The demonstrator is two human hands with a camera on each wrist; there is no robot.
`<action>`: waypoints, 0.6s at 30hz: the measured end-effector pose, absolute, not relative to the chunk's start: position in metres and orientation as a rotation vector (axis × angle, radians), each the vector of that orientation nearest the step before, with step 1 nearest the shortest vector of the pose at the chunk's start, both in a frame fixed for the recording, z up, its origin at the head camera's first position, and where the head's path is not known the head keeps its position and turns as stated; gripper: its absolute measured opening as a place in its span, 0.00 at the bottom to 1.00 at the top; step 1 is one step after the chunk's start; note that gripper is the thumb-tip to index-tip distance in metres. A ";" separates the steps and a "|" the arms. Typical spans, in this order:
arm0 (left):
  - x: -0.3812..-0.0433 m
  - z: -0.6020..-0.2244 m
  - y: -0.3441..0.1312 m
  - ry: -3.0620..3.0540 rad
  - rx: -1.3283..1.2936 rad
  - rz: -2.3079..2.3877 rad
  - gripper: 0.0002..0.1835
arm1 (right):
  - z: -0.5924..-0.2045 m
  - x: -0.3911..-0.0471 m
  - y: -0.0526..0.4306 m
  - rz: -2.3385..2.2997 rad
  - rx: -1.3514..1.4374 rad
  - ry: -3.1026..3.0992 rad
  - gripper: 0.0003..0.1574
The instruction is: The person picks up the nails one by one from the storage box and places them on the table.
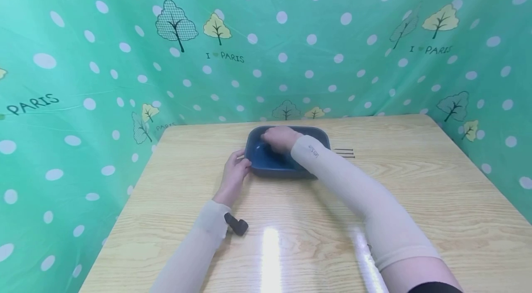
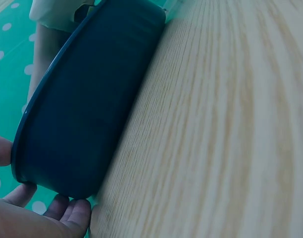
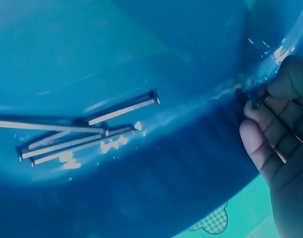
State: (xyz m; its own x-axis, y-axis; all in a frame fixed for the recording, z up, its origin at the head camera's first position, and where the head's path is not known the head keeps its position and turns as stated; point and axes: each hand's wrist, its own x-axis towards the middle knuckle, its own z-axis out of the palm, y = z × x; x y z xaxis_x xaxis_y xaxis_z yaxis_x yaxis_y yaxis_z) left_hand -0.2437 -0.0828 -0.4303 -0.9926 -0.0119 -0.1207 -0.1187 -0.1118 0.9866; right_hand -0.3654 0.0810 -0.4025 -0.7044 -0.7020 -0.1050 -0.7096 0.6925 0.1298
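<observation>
A dark blue rectangular basin [image 1: 287, 173] with rounded corners stands on the table. My left hand [image 1: 234, 175] is at its left front corner. In the left wrist view, the fingertips [image 2: 79, 210] touch the basin's outer wall near the corner, and another digit meets the rim. My right hand [image 1: 281, 139] reaches inside the basin. In the right wrist view, thumb and finger pinch a small dark metal piece, apparently a nail [image 3: 260, 100], mostly hidden by the fingers. Several long metal nails [image 3: 124, 110] lie loosely crossed on the basin's floor.
Three nails [image 1: 344, 153] lie side by side on the wooden table [image 1: 399, 191], just right of the basin. A green dotted curtain [image 1: 266, 62] hangs behind and at both sides. The left sleeve carries a black strap piece [image 1: 237, 225].
</observation>
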 end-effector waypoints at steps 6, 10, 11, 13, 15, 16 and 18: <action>-0.244 -0.432 -0.082 2.079 -0.160 2.292 0.23 | -0.392 -0.364 0.087 0.164 -1.170 2.866 0.08; -0.245 -0.433 -0.082 2.088 -0.156 2.275 0.23 | -0.386 -0.362 0.095 0.063 -1.104 2.874 0.08; -0.245 -0.433 -0.082 2.089 -0.155 2.270 0.23 | -0.384 -0.362 0.097 0.051 -1.086 2.874 0.08; -0.245 -0.433 -0.082 2.087 -0.156 2.267 0.24 | -0.380 -0.361 0.102 0.041 -1.058 2.878 0.09; -0.244 -0.432 -0.082 2.083 -0.159 2.267 0.24 | -0.376 -0.359 0.106 0.043 -1.051 2.885 0.09; -0.244 -0.432 -0.082 2.083 -0.166 2.267 0.24 | -0.374 -0.359 0.108 0.035 -1.057 2.888 0.10; -0.244 -0.432 -0.082 2.078 -0.180 2.276 0.24 | -0.370 -0.358 0.112 0.027 -1.069 2.899 0.11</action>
